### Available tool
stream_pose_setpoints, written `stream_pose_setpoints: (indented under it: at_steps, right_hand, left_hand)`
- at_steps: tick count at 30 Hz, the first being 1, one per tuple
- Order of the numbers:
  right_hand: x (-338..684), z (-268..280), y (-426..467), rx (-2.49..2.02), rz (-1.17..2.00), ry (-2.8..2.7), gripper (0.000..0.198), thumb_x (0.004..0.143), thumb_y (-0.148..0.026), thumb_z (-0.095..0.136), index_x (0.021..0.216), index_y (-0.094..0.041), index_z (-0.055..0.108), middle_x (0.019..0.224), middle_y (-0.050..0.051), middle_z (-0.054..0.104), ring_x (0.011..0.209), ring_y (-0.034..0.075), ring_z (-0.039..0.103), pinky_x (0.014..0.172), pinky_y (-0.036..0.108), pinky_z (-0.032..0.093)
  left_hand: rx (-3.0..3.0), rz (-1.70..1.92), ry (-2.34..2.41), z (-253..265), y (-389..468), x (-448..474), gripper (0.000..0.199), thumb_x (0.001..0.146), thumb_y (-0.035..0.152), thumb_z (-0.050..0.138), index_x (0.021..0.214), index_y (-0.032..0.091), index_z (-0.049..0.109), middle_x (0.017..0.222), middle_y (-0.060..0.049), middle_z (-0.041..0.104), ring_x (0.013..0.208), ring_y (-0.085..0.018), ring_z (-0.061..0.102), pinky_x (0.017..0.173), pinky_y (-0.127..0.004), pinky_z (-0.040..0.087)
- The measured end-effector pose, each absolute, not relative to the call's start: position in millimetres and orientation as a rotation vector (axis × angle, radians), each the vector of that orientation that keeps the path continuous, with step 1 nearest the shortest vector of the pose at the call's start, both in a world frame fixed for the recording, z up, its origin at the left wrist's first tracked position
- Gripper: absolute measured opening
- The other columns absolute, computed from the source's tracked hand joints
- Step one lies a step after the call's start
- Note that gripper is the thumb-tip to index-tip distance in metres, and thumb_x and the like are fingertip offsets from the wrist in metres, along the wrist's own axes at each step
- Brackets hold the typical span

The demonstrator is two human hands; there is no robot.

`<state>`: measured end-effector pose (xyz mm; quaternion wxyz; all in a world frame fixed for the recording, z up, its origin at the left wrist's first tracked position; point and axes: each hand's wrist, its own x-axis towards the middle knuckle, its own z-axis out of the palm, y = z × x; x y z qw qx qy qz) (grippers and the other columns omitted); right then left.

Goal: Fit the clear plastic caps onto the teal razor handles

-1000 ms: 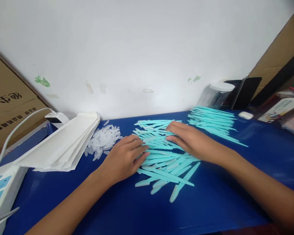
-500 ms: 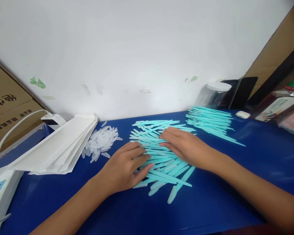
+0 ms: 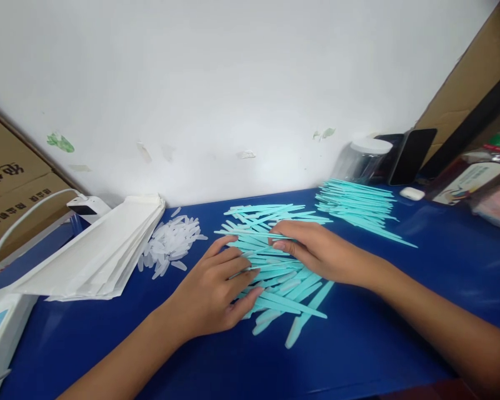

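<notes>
A loose pile of turquoise eyebrow razors point(image 3: 283, 280) lies crisscrossed on the blue table in front of me. My right hand point(image 3: 312, 247) pinches one eyebrow razor point(image 3: 250, 234) between thumb and fingers, just above the pile's upper part, its other end pointing left. My left hand point(image 3: 223, 283) rests at the pile's left side with fingers apart and slightly bent, the tips touching the razors there. Behind my right hand, a neater stack of the same razors point(image 3: 356, 205) lies at the back right. Small translucent blade covers point(image 3: 173, 241) sit heaped left of the pile.
White paper sleeves point(image 3: 104, 250) lie stacked at the left, near a white plug-in device point(image 3: 89, 208) with a cable and a power strip point(image 3: 4, 328). At the back right stand a clear jar point(image 3: 360, 161), a phone point(image 3: 412, 156), a white earbud case point(image 3: 412, 193) and a bottle point(image 3: 470, 175).
My right hand has lifted one eyebrow razor slightly off the pile. My left hand has moved a little down, its index finger stretching further out.
</notes>
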<state>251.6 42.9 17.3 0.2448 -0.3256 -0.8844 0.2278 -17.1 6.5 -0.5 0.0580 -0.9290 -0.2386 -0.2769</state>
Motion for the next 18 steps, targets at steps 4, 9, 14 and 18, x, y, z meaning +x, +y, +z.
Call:
stream_pose_setpoints:
  at_steps: [4,9,14,18]
  right_hand:
    - [259.7,20.0,50.6,-0.899,0.634,-2.419,0.032,0.114,-0.044,0.043,0.106,-0.021,0.063,0.097,0.006,0.067,0.085,0.02,0.06,0.076,0.032,0.043]
    - [276.8,23.8,63.1,-0.899,0.64,-2.442,0.031,0.113,-0.043,0.044,0.106,-0.021,0.065,0.1,0.006,0.07,0.087,0.02,0.06,0.077,0.032,0.044]
    - [282.6,30.4,64.9,-0.871,0.708,-2.481,0.039,0.114,-0.043,0.038,0.11,-0.02,0.069,0.101,0.007,0.073,0.087,0.02,0.062,0.08,0.032,0.046]
    - [277.7,31.2,60.8,-0.85,0.76,-2.489,0.039,0.114,-0.045,0.04,0.108,-0.021,0.07,0.104,0.007,0.074,0.091,0.021,0.065,0.083,0.033,0.047]
  left_hand:
    - [-2.796,-0.825,-0.732,0.5,9.0,-19.5,0.015,0.098,0.024,0.072,0.11,0.018,0.077,0.094,-0.005,0.078,0.089,-0.022,0.072,0.115,-0.057,0.049]
    - [-2.769,-0.79,-0.738,4.5,11.3,-22.6,0.014,0.1,0.024,0.07,0.11,0.017,0.077,0.095,-0.005,0.078,0.089,-0.021,0.071,0.12,-0.063,0.041]
    - [-2.782,-0.779,-0.741,3.4,11.3,-23.8,0.015,0.1,0.025,0.069,0.112,0.019,0.077,0.096,-0.005,0.078,0.092,-0.021,0.073,0.125,-0.062,0.041]
    - [-2.819,-0.789,-0.712,-2.5,12.5,-23.3,0.016,0.099,0.025,0.071,0.112,0.016,0.077,0.098,-0.007,0.077,0.096,-0.022,0.074,0.122,-0.054,0.05]
